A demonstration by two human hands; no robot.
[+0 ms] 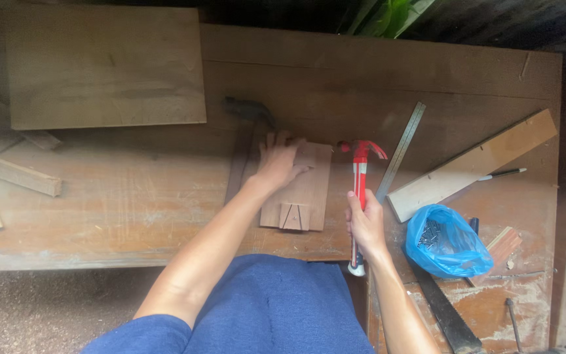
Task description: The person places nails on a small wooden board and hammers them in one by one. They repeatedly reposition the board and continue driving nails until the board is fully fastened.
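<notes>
My left hand [280, 159] lies flat on the far end of a small wooden board [308, 190] that rests on the workbench [152, 196], pressing it down. The board has a wedge-shaped joint [294, 216] at its near end. My right hand [365, 223] grips the red-and-white handle of a claw hammer [360, 177], just right of the board. The hammer's head points away from me and hovers beside the board's far right corner.
A second, dark hammer [247, 131] lies left of the board. A metal ruler [401, 149], a pale wooden batten [473, 165], a pencil [502, 174] and a blue plastic bag of nails [447, 241] lie right. A large board [106, 65] sits far left.
</notes>
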